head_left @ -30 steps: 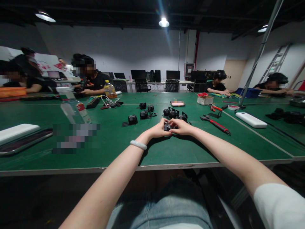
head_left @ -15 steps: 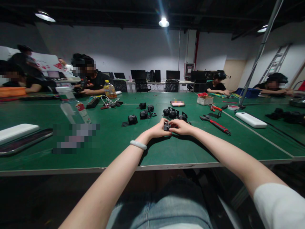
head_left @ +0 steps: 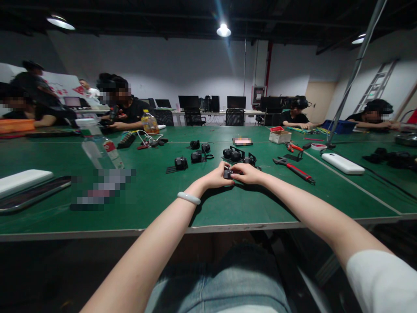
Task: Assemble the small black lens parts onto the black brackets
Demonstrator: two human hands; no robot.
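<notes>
a ceiling lamp [head_left: 223,30] glares through dim light.

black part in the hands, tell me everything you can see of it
The part is small, dark and boxy, perhaps plastic, with finer details too small to tell. It sits in the grip of the left hand, the right hand's fingertips at its other side, partly hiding it. Whether it touches the table is unclear.

- Worn on the head, just behind and above the table [head_left: 163,208]
- Facing forward and down, across the table to the wall [head_left: 195,65] beyond
- Close to the table's near edge, well back from its far side
</notes>
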